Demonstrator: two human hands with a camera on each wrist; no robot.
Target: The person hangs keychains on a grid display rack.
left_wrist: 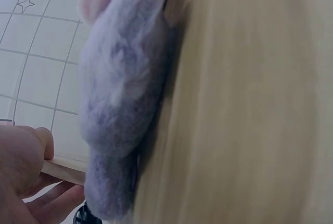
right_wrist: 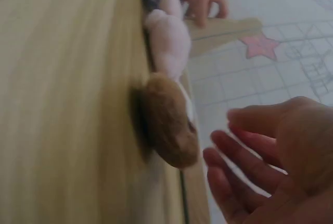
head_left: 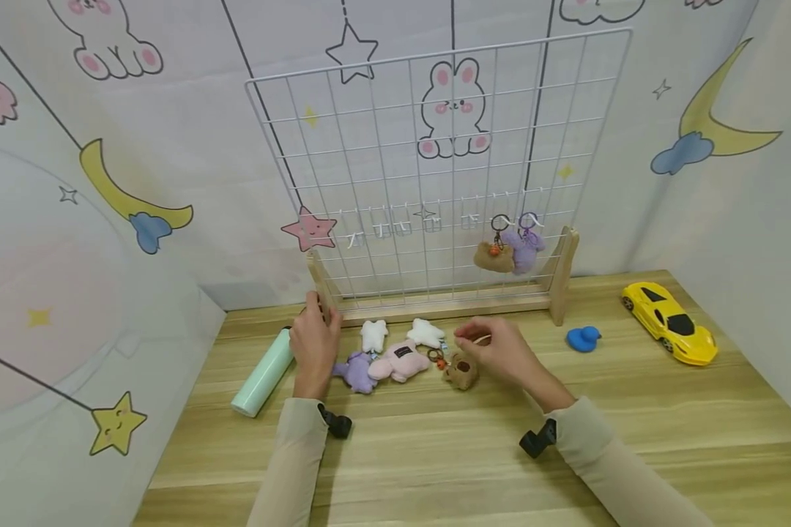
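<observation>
My left hand [head_left: 314, 345] holds the left wooden foot [left_wrist: 65, 172] of a white wire grid rack [head_left: 385, 176], thumb on one side and fingers on the other. Beside that hand lies a purple plush keychain [head_left: 357, 373], large in the left wrist view. My right hand [head_left: 501, 353] hovers near a brown plush keychain [head_left: 461, 372], fingers loosely bent, apart from it and holding nothing. Between the hands lie a pink plush keychain [head_left: 400, 361] and two white plush keychains, one on the left [head_left: 373, 336] and one on the right [head_left: 425, 332].
A brown plush [head_left: 493, 258] and a purple plush [head_left: 526, 252] hang from hooks on the grid's right side. Several white hooks line the same row. A mint-green bottle [head_left: 264, 373] lies left; a blue duck [head_left: 584, 338] and a yellow toy car [head_left: 669, 322] stand right.
</observation>
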